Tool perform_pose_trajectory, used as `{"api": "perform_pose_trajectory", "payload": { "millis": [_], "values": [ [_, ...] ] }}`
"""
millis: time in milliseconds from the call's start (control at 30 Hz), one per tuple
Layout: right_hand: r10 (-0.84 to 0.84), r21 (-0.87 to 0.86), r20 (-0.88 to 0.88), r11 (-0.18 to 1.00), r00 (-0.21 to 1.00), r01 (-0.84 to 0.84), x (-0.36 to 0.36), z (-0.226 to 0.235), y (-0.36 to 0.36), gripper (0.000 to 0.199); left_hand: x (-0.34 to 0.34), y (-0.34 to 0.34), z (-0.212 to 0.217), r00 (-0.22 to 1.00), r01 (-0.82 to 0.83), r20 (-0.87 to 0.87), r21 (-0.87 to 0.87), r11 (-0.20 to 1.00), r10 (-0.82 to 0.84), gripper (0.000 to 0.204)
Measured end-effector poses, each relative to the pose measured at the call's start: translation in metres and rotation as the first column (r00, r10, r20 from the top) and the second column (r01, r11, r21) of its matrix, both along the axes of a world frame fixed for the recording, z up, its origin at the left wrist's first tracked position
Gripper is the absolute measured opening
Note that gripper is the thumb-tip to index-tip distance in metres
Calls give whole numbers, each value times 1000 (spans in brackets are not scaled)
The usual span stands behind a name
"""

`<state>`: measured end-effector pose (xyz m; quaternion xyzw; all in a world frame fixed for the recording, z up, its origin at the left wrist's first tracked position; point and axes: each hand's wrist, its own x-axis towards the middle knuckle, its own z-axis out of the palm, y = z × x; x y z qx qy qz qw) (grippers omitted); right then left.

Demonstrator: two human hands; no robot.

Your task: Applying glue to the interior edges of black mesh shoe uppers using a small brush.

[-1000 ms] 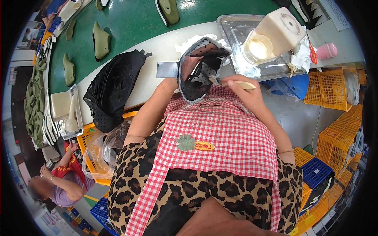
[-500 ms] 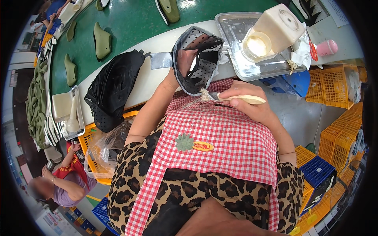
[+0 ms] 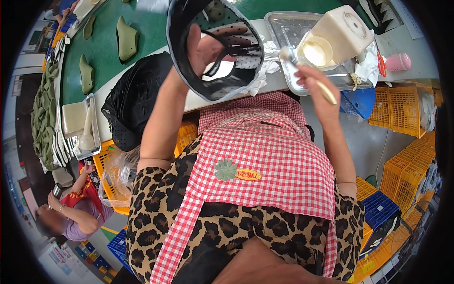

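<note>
A black polka-dot mesh upper point(image 3: 253, 59), with a grey-bound round opening, is held up near the camera above the table's edge. My left hand point(image 3: 201, 49) is inside it, thumb and fingers spread against the mesh and carrying it. In my right hand point(image 3: 319, 97) is a brush point(image 3: 327, 93) with a pale handle, pinched between fingers and thumb. Its bristle end is beside a cup of whitish paste point(image 3: 316, 53), which is joined to a square cream plastic container point(image 3: 343, 35). Both stand in a clear smeared tray point(image 3: 288, 78).
A black mesh heap point(image 3: 135, 99) lies to the left on the white table edge. Green shoe lasts point(image 3: 126, 40) stand on the green surface. Red scissors point(image 3: 381, 64) and a pink bottle point(image 3: 398, 62) are at right. Yellow crates point(image 3: 390, 109) stand below; a co-worker point(image 3: 82, 208) is at lower left.
The upper has come up and closer to the camera, moving slightly left. My right hand has carried the brush from the upper's rim up and right to the paste cup.
</note>
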<state>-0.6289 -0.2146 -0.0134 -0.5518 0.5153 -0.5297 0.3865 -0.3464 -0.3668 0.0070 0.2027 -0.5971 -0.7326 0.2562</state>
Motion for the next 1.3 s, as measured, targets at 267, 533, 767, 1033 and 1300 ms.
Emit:
{"api": "perform_pose_trajectory", "payload": {
  "millis": [267,533,767,1033,1300],
  "values": [
    [-246,-625,-379,779,892,-51,16,78,-47,36,6,-24,-9,906,33,419,83,996,-64,88],
    [-541,-591,-786,512,301,-623,54,128,-71,26,-35,-5,39,884,108,457,0,994,-96,43],
    [-513,-945,-76,-236,855,-226,74,85,-150,25,-18,-1,16,842,-202,453,-240,950,293,45],
    [-312,-560,-803,687,508,-463,50,127,-90,31,59,14,-17,805,-136,588,42,990,85,43],
    [-426,-581,-810,674,403,-456,43,133,-102,31,61,16,23,943,-272,244,174,947,226,21]
  ]
}}
